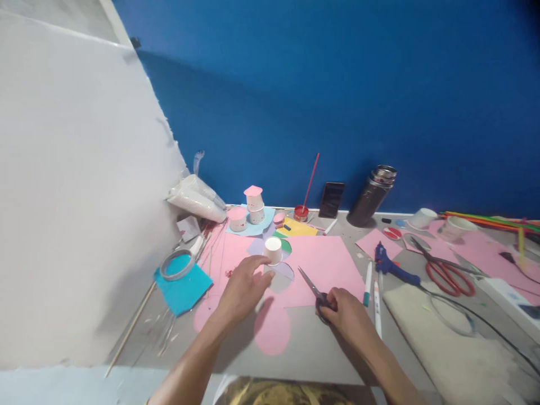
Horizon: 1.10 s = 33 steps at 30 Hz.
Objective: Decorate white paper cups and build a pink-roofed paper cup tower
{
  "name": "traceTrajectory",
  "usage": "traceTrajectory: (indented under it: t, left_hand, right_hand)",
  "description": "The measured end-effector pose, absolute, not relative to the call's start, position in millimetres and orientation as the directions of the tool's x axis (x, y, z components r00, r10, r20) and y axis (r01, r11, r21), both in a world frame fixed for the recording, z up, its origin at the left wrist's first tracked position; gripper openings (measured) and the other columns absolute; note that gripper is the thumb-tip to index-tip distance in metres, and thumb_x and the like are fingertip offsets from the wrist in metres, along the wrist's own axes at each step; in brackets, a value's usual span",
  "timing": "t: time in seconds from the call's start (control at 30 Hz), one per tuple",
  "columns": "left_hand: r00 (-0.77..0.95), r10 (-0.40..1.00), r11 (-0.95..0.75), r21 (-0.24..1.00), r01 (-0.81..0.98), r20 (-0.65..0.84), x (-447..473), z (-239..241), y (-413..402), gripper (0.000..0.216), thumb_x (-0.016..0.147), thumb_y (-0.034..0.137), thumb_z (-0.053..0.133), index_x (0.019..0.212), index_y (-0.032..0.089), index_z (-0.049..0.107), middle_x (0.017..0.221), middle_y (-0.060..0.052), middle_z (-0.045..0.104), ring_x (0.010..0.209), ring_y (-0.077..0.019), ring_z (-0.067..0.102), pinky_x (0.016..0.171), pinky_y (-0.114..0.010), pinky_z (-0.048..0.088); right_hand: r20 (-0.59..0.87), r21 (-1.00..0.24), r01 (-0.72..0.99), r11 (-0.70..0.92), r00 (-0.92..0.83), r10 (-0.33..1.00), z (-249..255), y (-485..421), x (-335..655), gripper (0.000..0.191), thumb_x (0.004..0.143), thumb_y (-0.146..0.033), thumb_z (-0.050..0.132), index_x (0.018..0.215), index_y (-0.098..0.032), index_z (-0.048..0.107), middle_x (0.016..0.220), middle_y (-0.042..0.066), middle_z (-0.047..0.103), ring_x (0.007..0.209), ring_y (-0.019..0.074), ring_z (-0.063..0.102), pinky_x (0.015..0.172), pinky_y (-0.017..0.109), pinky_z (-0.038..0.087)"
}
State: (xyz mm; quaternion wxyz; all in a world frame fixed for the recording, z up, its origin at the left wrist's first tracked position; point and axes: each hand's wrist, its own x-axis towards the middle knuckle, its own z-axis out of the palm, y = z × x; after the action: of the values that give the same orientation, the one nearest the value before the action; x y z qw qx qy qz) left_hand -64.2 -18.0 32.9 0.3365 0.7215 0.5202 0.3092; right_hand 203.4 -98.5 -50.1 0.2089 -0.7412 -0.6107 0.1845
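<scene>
My right hand (343,312) is closed around the handles of dark-handled scissors (311,284), whose blades point away over a pink paper sheet (324,259). Fingers and thumb apart, my left hand (248,287) reaches toward a small white paper cup (273,251). Its fingertips are at the cup's lower left edge; whether they press on it I cannot tell. Just below the cup the pink sheet has a round cut-out (279,279) showing grey table. A rounded pink paper piece (273,332) lies nearer to me, between my forearms.
Behind stand decorated cups with pink tops (254,203), a phone (332,199) and a dark flask (372,197). To the right lie a blue glue gun (394,267), red-handled scissors (449,275) and a beige cloth (442,332). A tape roll (178,265) rests on blue paper (185,289) at left.
</scene>
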Motion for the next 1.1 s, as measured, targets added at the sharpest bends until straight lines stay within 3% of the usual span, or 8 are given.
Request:
traceTrajectory:
  t: [0.1,0.27,0.43,0.67,0.83,0.97,1.1]
  left_hand:
    - [0.217,0.976,-0.139,0.835,0.532,0.024,-64.8,30.1,-16.3,0.045,0.092,0.041,0.057,0.132,0.022,0.064,0.142,-0.013,0.064,0.129,-0.0322,0.061,0.110,-0.052,0.048]
    - [0.118,0.992,-0.099,0.824,0.557,0.040,-64.6,21.2,-0.5,0.067,0.088,0.039,0.063,0.150,0.019,0.047,0.158,-0.019,0.049,0.145,-0.0351,0.048,0.115,-0.054,0.044]
    - [0.169,0.980,-0.183,0.811,0.555,0.106,-54.3,10.6,18.0,0.075,0.087,0.040,0.066,0.154,0.021,0.041,0.161,-0.019,0.043,0.150,-0.0362,0.040,0.119,-0.057,0.037]
    - [0.172,0.977,-0.199,0.832,0.518,0.127,-38.0,-2.4,30.0,0.078,0.080,0.036,0.073,0.151,0.019,0.045,0.161,-0.021,0.042,0.152,-0.0414,0.034,0.123,-0.062,0.026]
    - [0.143,0.982,-0.168,0.916,0.365,0.124,-27.2,-4.7,34.0,0.069,0.073,0.028,0.080,0.138,0.023,0.057,0.155,-0.016,0.052,0.152,-0.0409,0.035,0.126,-0.059,0.023]
    - [0.032,0.999,-0.047,0.969,0.244,0.041,-18.5,-4.9,32.4,0.061,0.071,0.018,0.078,0.129,0.025,0.063,0.145,-0.012,0.061,0.138,-0.0355,0.053,0.120,-0.053,0.036]
    - [0.100,0.990,0.125,0.959,-0.252,-0.103,-20.5,-2.7,34.4,0.048,0.075,0.024,0.078,0.121,0.019,0.065,0.116,-0.010,0.072,0.107,-0.0274,0.068,0.099,-0.043,0.055]
  right_hand:
    - [-0.016,-0.616,0.773,-0.151,0.179,0.984,-46.4,-103.0,204.7,0.007,0.077,-0.019,0.066,0.079,-0.022,0.060,0.075,0.001,0.065,0.066,0.0196,0.061,0.061,0.028,0.040]
    - [0.245,-0.712,0.702,0.018,0.224,0.943,-52.6,-132.8,205.8,0.017,0.096,-0.035,0.058,0.091,-0.023,0.069,0.087,0.006,0.073,0.079,0.0218,0.070,0.073,0.029,0.051]
    - [0.331,-0.648,0.751,0.128,0.126,0.935,-68.4,-165.8,207.4,0.034,0.107,-0.040,0.048,0.087,-0.023,0.070,0.074,0.002,0.073,0.065,0.0163,0.068,0.062,0.023,0.048]
    - [0.390,-0.511,0.854,0.097,0.130,0.912,-92.6,-176.1,196.3,0.057,0.111,-0.045,0.038,0.060,-0.023,0.052,0.053,-0.001,0.055,0.050,0.0133,0.053,0.057,0.026,0.036]
    - [0.393,-0.524,0.845,0.102,0.134,0.910,-94.7,-174.9,197.1,0.059,0.110,-0.048,0.038,0.058,-0.023,0.048,0.052,-0.002,0.053,0.049,0.0128,0.049,0.056,0.026,0.033]
    - [0.338,-0.514,0.855,0.065,0.133,0.932,-89.6,-172.6,195.9,0.055,0.109,-0.047,0.043,0.061,-0.022,0.052,0.055,-0.002,0.055,0.052,0.0126,0.052,0.059,0.026,0.034]
    - [0.291,-0.533,0.846,0.015,0.167,0.942,-85.0,-171.1,192.7,0.052,0.109,-0.047,0.041,0.065,-0.022,0.057,0.058,-0.002,0.059,0.055,0.0137,0.058,0.059,0.026,0.037]
